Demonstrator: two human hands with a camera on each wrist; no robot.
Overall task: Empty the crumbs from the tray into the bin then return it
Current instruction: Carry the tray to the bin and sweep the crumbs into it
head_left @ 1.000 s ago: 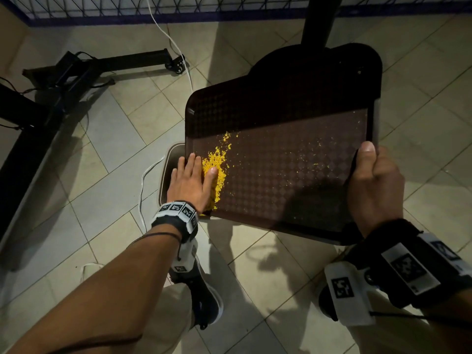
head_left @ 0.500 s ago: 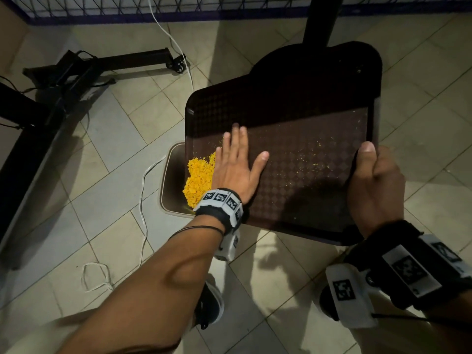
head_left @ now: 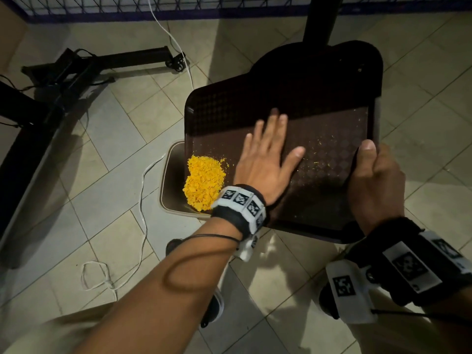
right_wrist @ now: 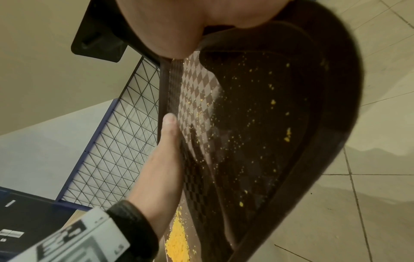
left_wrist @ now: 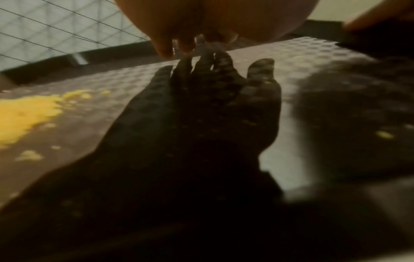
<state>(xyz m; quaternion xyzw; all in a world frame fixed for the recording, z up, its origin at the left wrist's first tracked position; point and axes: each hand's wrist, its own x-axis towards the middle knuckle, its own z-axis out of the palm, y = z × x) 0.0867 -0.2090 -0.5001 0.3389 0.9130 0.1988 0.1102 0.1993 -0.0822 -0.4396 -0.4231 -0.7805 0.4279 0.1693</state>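
A dark brown checkered tray (head_left: 332,118) hangs over the tiled floor. My right hand (head_left: 375,175) grips its right rim, thumb on top. A heap of yellow crumbs (head_left: 204,182) lies at the tray's left edge, above a beige-rimmed bin (head_left: 166,195). My left hand (head_left: 268,154) is spread flat over the middle of the tray, fingers straight; I cannot tell whether it touches. Fine yellow specks (right_wrist: 273,102) dot the tray (right_wrist: 280,124). In the left wrist view, the left hand (left_wrist: 179,35) casts a dark shadow on the tray (left_wrist: 313,53), with the crumbs (left_wrist: 27,113) to its left.
A black stand leg with a caster (head_left: 176,62) lies on the floor at the left. A white cable (head_left: 143,200) trails past the bin. A black pole (head_left: 321,19) rises behind the tray, and a wire mesh fence (head_left: 178,1) runs along the back.
My left hand has moved right, from the crumbs at the tray's left edge to the tray's middle. The heap now shows at the left edge. The right hand has kept its grip.
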